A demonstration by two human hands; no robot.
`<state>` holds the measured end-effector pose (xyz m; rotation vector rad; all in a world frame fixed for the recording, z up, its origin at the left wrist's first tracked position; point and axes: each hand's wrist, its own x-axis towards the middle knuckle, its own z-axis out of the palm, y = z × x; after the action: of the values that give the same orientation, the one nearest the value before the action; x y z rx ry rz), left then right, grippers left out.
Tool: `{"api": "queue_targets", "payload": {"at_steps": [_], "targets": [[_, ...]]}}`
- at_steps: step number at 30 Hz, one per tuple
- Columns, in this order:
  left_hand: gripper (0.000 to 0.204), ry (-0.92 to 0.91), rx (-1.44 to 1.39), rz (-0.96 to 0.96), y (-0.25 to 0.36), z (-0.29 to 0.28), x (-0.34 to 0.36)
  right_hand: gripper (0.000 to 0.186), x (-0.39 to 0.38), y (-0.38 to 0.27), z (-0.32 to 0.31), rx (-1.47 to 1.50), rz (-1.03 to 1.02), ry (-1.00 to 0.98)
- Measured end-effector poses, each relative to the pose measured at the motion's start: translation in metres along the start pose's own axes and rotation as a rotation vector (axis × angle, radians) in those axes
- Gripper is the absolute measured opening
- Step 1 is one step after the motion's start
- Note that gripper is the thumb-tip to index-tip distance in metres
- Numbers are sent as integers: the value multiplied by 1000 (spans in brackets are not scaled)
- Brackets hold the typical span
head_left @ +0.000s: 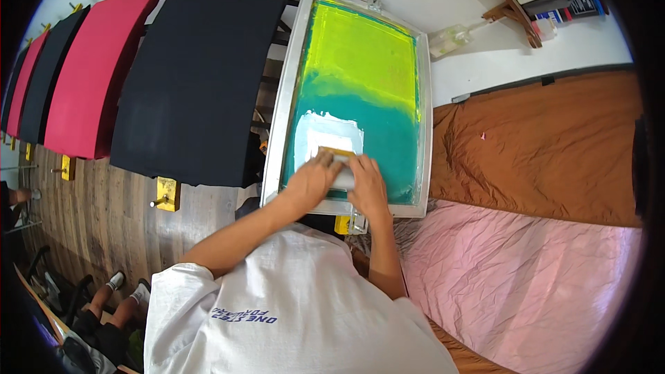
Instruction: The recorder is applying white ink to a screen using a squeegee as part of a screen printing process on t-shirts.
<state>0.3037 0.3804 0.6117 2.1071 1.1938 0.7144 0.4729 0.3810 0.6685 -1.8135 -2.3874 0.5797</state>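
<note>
A screen printing frame (424, 97) with a pale metal rim lies in front of me. Its mesh is teal (391, 138) on the near side and yellow-green (367, 48) on the far side. White ink (325, 127) forms a squarish patch on the near left part. Both hands grip a squeegee (337, 152) with a wooden top edge, over the near end of that patch. My left hand (313, 181) is closed on its left side, and my right hand (368, 183) is closed on its right. The squeegee's lower edge is hidden from view.
Left of the frame stands a black cloth-covered board (201, 83), then a pink-red board (100, 76) and several more. Yellow brackets (167, 194) jut out below them. Brown fabric (540, 145) and pink fabric (512, 270) lie to the right. A person's legs (114, 298) show at lower left.
</note>
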Motion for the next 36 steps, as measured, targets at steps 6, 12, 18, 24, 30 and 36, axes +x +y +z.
{"api": "queue_targets", "payload": {"at_steps": [6,12,18,24,30,36], "targets": [[50,-257,-139,-150,35,-21,-6,49,-29,4,-6,77,21,-37],[39,-39,-69,-223,9,-59,32,35,57,-2,-31,3,-147,-103],[35,-103,-33,-313,-13,-65,44,32,95,2,-12,11,-182,-119],[52,-130,-42,-305,30,-45,8,35,32,13,0,69,-273,-18],[51,-254,-106,-305,45,-44,9,30,8,15,-20,121,-147,-159],[42,-71,-82,-61,17,-46,73,30,41,22,-35,1,-9,24]]}}
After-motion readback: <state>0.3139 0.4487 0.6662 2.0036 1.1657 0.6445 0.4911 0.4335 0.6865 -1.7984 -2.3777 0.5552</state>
